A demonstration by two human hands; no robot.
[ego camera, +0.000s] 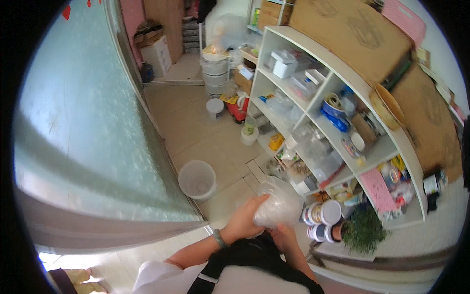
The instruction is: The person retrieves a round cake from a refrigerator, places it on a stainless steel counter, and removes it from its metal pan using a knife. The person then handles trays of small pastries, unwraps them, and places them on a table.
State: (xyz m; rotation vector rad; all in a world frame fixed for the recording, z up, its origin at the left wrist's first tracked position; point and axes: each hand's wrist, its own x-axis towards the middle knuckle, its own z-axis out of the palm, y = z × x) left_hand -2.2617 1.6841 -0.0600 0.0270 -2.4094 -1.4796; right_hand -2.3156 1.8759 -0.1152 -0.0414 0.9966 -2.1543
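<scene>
A bundle of clear plastic (pixel 281 205), perhaps bags or wrap, is held in front of my body. My left hand (pixel 246 217) wraps its left side, thumb over the top, with a greenish bangle on that wrist. Beneath the bundle, my right hand (pixel 282 237) supports it from the lower right; some of its fingers are hidden. A translucent white plastic bucket (pixel 197 180) stands on the tiled floor ahead and to the left of the bundle.
A white cubby shelf (pixel 306 112) loaded with containers and bags runs along the right. Paint-style tubs (pixel 330 213) and a potted plant (pixel 363 231) stand near its close end. Left is a frosted glass partition (pixel 84 121). A lidded white bucket (pixel 214 107) and red toy car (pixel 238 110) sit farther ahead.
</scene>
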